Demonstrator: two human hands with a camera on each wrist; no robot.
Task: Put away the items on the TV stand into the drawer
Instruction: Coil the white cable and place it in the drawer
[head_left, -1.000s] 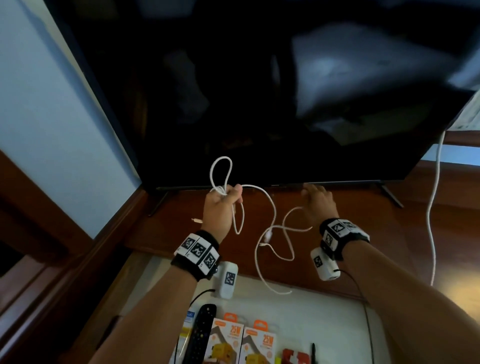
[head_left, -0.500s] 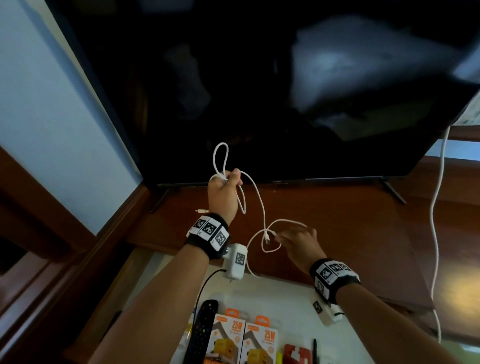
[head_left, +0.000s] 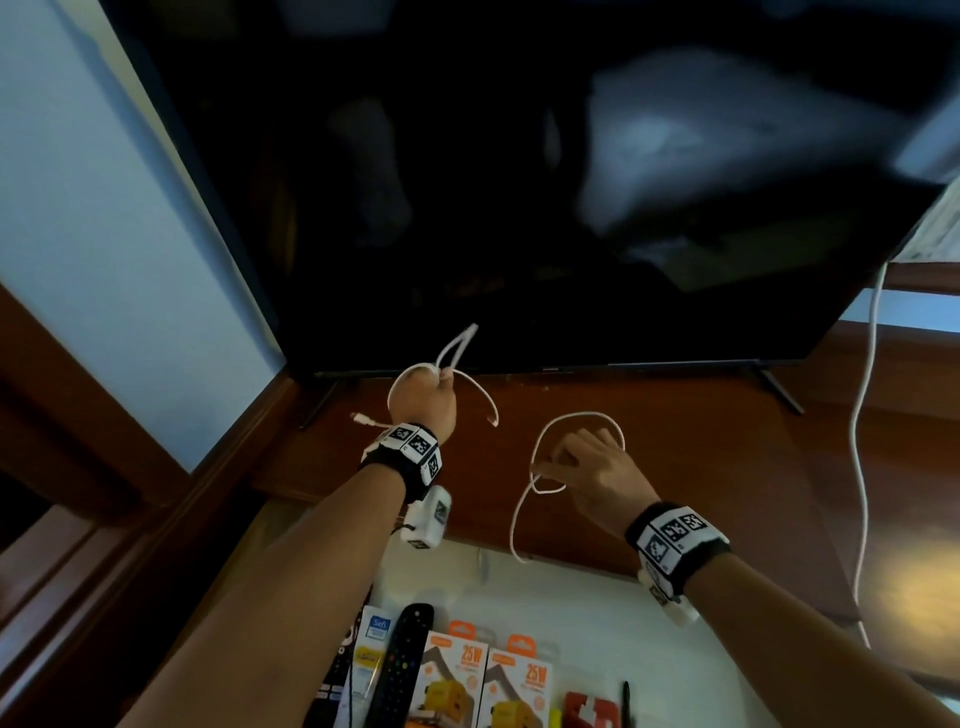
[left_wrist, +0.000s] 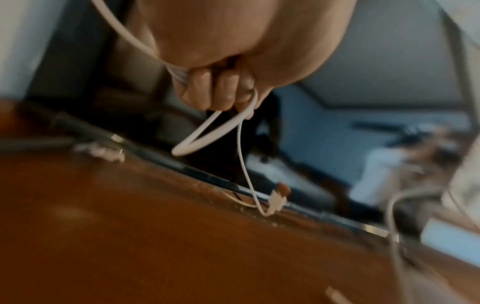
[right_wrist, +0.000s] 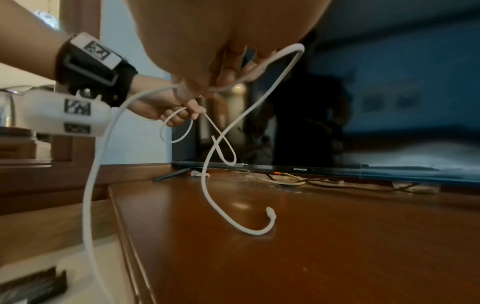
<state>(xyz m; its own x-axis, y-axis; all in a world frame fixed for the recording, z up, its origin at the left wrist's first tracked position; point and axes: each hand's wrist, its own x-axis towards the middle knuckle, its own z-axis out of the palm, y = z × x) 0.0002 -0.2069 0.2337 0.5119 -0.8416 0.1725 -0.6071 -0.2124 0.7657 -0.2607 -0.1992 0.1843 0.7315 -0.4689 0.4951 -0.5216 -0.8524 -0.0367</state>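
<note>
A white cable is split between both hands above the wooden TV stand (head_left: 701, 441). My left hand (head_left: 423, 402) grips a bunch of its loops (head_left: 457, 345) in a fist just in front of the TV's lower edge; the left wrist view shows the fingers (left_wrist: 221, 90) curled round the cable (left_wrist: 207, 133), with a thin lead and plug (left_wrist: 278, 197) dangling. My right hand (head_left: 587, 467) pinches another loop (head_left: 571, 414) whose tail hangs toward the open drawer (head_left: 597, 613). A free end (right_wrist: 270, 210) hovers just over the stand. Whether the two stretches are joined I cannot tell.
The big black TV (head_left: 519, 208) stands at the back of the stand. Another white cord (head_left: 862, 415) hangs at the right. In the drawer lie a black remote (head_left: 400, 670), two orange-and-white charger boxes (head_left: 483, 680) and a red item (head_left: 592, 706). A wall and wooden trim are on the left.
My right hand came back from under the TV, took hold of the cable and lifted a loop. The slack between the hands has been gathered; the left hand kept its grip.
</note>
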